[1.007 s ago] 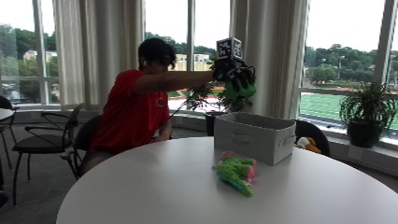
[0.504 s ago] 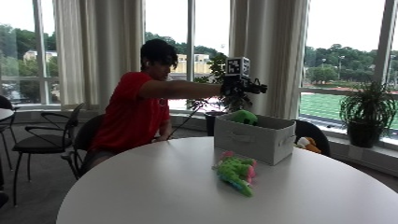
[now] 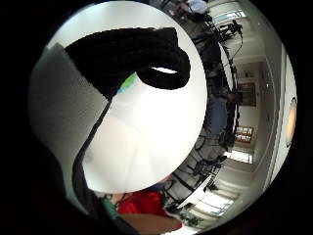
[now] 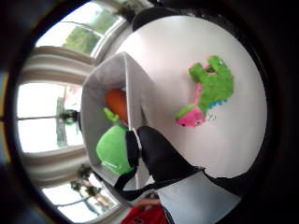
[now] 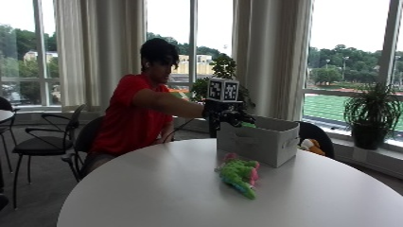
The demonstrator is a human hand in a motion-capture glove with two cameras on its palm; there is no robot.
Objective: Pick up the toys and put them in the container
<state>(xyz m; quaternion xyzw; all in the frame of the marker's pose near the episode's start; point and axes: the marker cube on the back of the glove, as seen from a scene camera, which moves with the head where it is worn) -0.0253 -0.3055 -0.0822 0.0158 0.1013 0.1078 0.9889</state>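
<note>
At the round white table (image 5: 189,189), you are sitting in a red shirt and reaching your gloved right hand (image 5: 232,116) out over the near rim of the grey fabric container (image 5: 259,141), which is standing on the tabletop in front of the windows. Your black-gloved fingers (image 4: 156,154) are curling around a bright green toy (image 4: 112,150) and holding it just inside the container's open top, as the thumb-side palm view is showing. Beneath it, an orange toy (image 4: 117,103) is lying on the container's floor. A second toy, a green and pink plush (image 5: 239,172), is lying on its side on the table just beside the container's front wall, apart from your hand. In the little-finger-side palm view, a gloved finger (image 3: 132,54) is arching across the picture above the white tabletop, with the container's wall (image 3: 61,117) close beside it. A potted plant (image 5: 372,116) is standing on the window ledge beyond the table, and an empty black chair (image 5: 44,142) is sitting behind you.
</note>
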